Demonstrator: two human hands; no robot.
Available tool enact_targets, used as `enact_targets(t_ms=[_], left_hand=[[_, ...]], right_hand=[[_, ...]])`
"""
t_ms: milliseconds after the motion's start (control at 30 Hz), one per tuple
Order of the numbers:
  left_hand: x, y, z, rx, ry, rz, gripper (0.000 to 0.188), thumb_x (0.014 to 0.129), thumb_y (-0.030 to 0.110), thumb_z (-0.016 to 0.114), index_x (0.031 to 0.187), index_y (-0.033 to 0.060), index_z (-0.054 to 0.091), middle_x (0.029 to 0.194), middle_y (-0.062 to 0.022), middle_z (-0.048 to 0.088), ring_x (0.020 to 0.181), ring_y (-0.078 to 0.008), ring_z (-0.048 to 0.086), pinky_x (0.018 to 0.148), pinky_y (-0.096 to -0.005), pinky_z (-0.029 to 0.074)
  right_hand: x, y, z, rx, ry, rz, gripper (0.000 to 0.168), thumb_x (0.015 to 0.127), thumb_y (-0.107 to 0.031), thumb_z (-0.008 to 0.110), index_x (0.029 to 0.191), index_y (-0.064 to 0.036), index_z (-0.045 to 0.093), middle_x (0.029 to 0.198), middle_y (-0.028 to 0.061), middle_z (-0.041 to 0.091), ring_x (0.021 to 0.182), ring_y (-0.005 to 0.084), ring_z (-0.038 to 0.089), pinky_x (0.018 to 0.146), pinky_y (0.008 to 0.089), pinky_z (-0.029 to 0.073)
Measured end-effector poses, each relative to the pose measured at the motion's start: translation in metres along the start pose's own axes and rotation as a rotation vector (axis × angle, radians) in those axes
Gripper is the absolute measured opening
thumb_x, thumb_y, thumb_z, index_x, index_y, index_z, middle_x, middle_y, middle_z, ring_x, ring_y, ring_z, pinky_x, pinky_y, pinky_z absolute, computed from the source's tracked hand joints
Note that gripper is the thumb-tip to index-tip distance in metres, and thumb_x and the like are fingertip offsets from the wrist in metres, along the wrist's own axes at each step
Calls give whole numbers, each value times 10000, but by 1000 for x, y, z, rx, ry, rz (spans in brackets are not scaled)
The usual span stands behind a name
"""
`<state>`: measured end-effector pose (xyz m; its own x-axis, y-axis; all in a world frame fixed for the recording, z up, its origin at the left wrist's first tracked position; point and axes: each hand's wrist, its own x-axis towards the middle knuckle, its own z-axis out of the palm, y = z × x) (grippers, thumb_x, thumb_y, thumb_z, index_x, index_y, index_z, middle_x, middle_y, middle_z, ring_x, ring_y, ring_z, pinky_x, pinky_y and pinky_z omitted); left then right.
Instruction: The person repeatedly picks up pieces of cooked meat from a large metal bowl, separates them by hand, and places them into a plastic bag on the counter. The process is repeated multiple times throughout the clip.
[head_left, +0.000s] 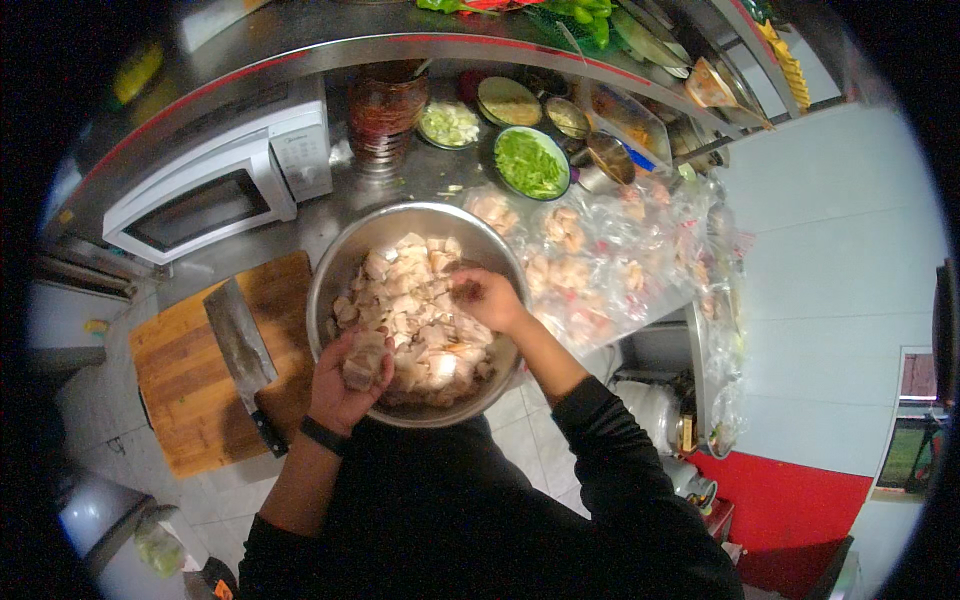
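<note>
A large stainless steel bowl (511, 360) is right in front of me, heaped with pale chunks of cut meat (420, 300). My left hand (341, 386), with a black band on its wrist, is cupped palm up at the bowl's near left rim. Several meat pieces (365, 361) lie in that palm, held by the fingers. Over the right part of the heap is my right hand (487, 298), its fingers curled at the meat. Whether it grips a piece is hidden by shadow and the fingers.
Left of the bowl, a cleaver (240, 337) lies on a wooden cutting board (172, 375). A white microwave (217, 187) stands behind. Bowls of chopped greens (531, 163) and chopped pale vegetables (448, 124) sit at the back. Plastic bags of meat portions (570, 277) cover the counter's right side. A metal shelf (420, 45) runs overhead.
</note>
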<state>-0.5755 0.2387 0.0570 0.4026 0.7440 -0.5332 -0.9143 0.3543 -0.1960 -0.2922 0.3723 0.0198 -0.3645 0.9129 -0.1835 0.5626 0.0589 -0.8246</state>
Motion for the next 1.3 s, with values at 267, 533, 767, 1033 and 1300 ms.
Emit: enact_targets(t_ms=[267, 533, 767, 1033, 1300], left_hand=[[-2, -1, 6, 96, -38, 27, 350, 933, 306, 576, 1178, 57, 553, 1207, -191, 579, 1157, -351, 544, 967, -515, 478], [7, -13, 25, 103, -94, -45, 425, 923, 389, 534, 1167, 45, 585, 1205, -187, 598, 1169, -369, 536, 1071, -548, 363], [17, -27, 30, 176, -119, -65, 351, 900, 314, 582, 1135, 53, 590, 1178, -170, 599, 1124, -338, 557, 1006, -502, 424], [14, -38, 24, 425, -184, 73, 266, 880, 202, 619, 1104, 61, 598, 1144, -152, 607, 1090, -322, 568, 1011, -488, 439], [27, -51, 9, 28, 68, -136, 349, 885, 222, 582, 1163, 12, 584, 1167, -145, 609, 1137, -259, 564, 1012, -429, 462]], right_hand=[[-4, -19, 13, -552, -66, -221, 401, 727, -107, 626, 1126, -129, 653, 1057, 173, 657, 946, 389, 623, 835, 452, 515], [-16, -24, -3, 109, 57, -8, 248, 756, -38, 721, 978, 14, 623, 913, 81, 662, 752, 143, 628, 669, 294, 516], [-49, -101, -24, 555, -212, 139, 299, 821, 81, 635, 1091, -22, 563, 953, 40, 614, 804, 140, 622, 684, 274, 519], [-57, -97, -22, 480, -130, 96, 353, 813, -25, 693, 1147, -17, 580, 998, 60, 648, 816, 161, 635, 706, 298, 529], [-120, -75, -20, 14, 223, -22, 340, 814, -144, 708, 1138, -67, 640, 882, 143, 675, 796, 233, 663, 768, 384, 537]])
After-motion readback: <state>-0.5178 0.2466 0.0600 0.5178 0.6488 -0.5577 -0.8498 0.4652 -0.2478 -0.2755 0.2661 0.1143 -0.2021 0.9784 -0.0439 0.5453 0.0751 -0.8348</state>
